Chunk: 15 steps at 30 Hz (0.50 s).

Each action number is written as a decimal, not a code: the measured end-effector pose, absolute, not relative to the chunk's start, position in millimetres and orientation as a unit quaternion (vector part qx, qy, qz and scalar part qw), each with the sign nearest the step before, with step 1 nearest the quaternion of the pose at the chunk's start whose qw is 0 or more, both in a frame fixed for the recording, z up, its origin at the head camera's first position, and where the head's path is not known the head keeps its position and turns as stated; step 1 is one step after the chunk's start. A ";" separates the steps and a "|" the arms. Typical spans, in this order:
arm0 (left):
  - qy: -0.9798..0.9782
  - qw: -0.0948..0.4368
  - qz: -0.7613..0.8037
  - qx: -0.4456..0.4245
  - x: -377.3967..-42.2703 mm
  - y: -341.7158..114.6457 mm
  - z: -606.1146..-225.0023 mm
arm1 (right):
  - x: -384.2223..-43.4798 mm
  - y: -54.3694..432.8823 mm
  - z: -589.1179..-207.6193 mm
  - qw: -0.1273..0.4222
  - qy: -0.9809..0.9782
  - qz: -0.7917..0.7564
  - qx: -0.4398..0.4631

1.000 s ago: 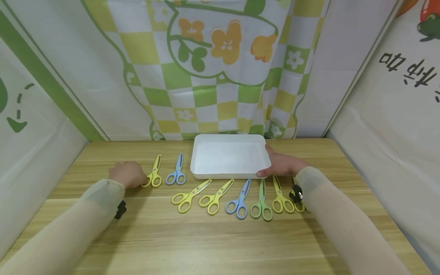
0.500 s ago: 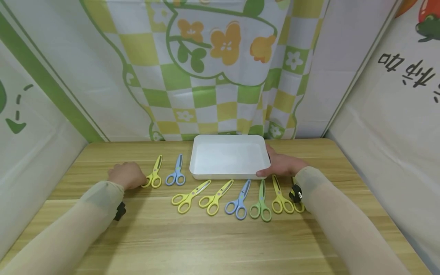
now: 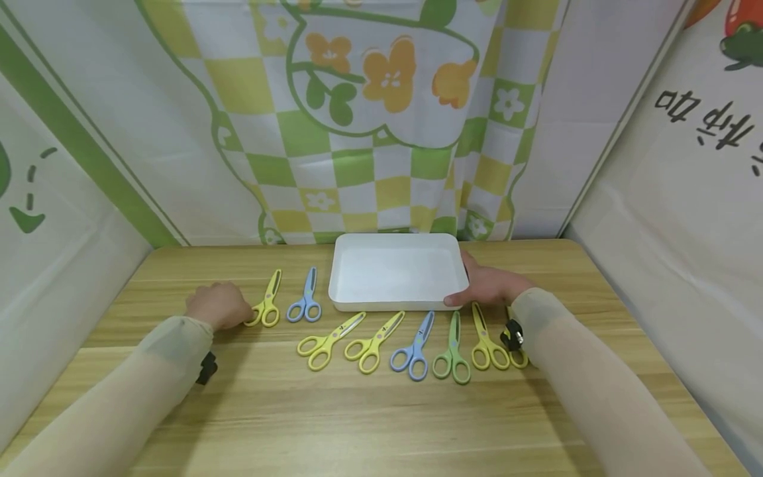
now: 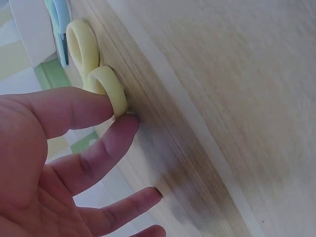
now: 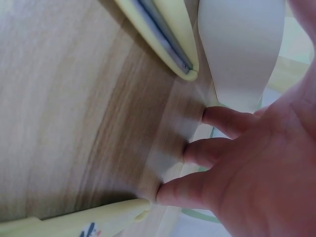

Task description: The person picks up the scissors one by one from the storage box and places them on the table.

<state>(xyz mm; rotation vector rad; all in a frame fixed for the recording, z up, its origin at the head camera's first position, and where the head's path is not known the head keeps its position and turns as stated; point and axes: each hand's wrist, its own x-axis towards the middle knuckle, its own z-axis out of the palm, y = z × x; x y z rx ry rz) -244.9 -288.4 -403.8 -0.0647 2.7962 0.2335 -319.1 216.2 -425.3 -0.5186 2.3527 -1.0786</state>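
At the left of the table, my left hand [image 3: 217, 305] pinches one finger loop of a pair of yellow scissors [image 3: 271, 296] between thumb and forefinger. In the left wrist view, the pinched scissors [image 4: 109, 81] lie on the wood, the other fingers spread apart. Blue scissors [image 3: 306, 298] lie just right of them. My right hand [image 3: 491, 285] holds the right end of a bare white tray [image 3: 363, 306], thumb around its front corner. In the right wrist view, several fingertips of the right hand [image 5: 247, 163] touch the table beside the tray [image 5: 242, 44].
Before the tray lies a row: yellow scissors [image 3: 324, 342], another yellow pair [image 3: 372, 344], blue scissors [image 3: 414, 350], green scissors [image 3: 453, 351] and yellow scissors [image 3: 487, 344]. Further yellow scissors [image 3: 520, 358] are partly hidden by the right wrist. A checked curtain [image 3: 381, 165] hangs behind the table [image 3: 357, 424].
Both hands, the scissors and the tray stay where they were; only a very slight shift of the head view shows.
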 end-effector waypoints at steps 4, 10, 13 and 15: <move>0.981 0.171 0.087 -0.026 -242.6 -289.6 -403.4 | -318.9 215.8 -425.2 0.247 0.856 -0.407 -0.201; 0.978 0.178 0.106 -0.038 -238.5 -293.0 -401.4 | -320.8 214.3 -427.3 0.245 0.854 -0.412 -0.202; 0.979 0.172 0.110 -0.024 -237.5 -293.7 -401.3 | -321.8 215.9 -425.3 0.247 0.865 -0.389 -0.200; 0.982 0.151 0.116 -0.001 -234.7 -291.6 -400.9 | -321.2 218.5 -422.4 0.248 0.875 -0.370 -0.192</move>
